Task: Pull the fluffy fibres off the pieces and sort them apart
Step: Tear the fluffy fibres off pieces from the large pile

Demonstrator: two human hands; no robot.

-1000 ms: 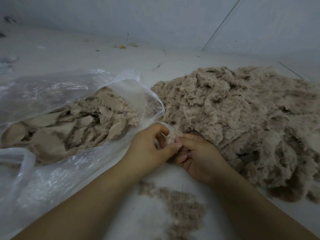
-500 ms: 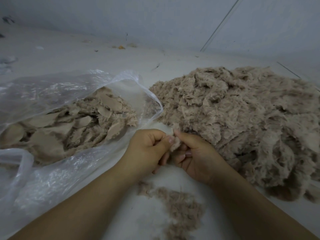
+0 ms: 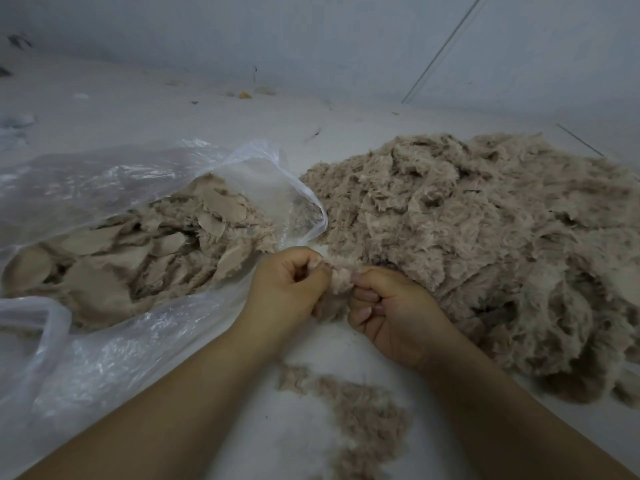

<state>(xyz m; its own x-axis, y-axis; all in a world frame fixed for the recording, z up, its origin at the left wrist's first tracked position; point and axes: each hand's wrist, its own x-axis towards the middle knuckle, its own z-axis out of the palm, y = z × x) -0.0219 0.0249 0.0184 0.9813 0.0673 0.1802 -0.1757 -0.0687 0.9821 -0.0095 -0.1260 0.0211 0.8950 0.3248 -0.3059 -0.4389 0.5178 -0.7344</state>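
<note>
Head view: we record both hands closed on one fluffy piece (image 3: 341, 280), held just above the white floor (image 3: 311, 445) between the plastic bag (image 3: 145, 344) and the large fluffy heap (image 3: 485, 244). The left hand (image 3: 289, 289) has its fingers curled into a fist with the thumb pinching the piece's left end; the right hand (image 3: 391, 313) pinches the right end, fingers folded under. A second ago the two hands lay closer, fingertips overlapping and the piece all but hidden; half a second ago the left thumb had taken hold. Now the hands have drawn slightly apart and a band of fluff shows stretched between them.

We judge this to be a pull in progress: the fibres are being drawn off the backing, separation not yet complete. Whether the backing sits in the left or right hand we cannot tell.

The loose fibre patch (image 3: 360, 417) lies on the floor nearer the person. Smooth flat pieces (image 3: 138, 268) fill the bag, and the heap beside the right hand looks largely unworked, so much of the task appears to remain.
</note>
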